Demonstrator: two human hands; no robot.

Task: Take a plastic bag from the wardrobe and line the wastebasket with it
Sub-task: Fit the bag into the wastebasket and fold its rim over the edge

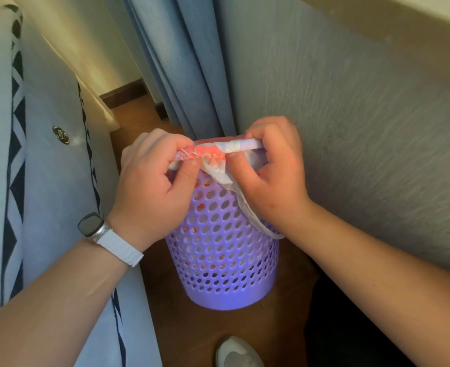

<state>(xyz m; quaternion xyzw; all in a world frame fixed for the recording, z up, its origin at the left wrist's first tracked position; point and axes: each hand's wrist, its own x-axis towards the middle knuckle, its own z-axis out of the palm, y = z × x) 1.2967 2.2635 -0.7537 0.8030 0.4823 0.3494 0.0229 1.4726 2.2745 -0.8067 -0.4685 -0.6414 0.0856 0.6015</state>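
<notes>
A purple perforated wastebasket [223,263] stands on the wooden floor between a sofa and a wall. A white plastic bag with red print [213,157] lies bunched over its rim, and red patches of it show through the holes. My left hand [152,181], with a white watch on its wrist, grips the bag at the rim's left side. At the right side of the rim, my right hand [274,168] pinches the rolled bag edge. One bag handle [255,218] hangs down outside the basket under my right wrist.
A grey sofa with black-and-white trim [41,160] stands close on the left. A textured grey wall [364,128] is on the right and blue curtains [186,64] hang behind the basket. A white shoe tip [238,352] shows at the bottom edge.
</notes>
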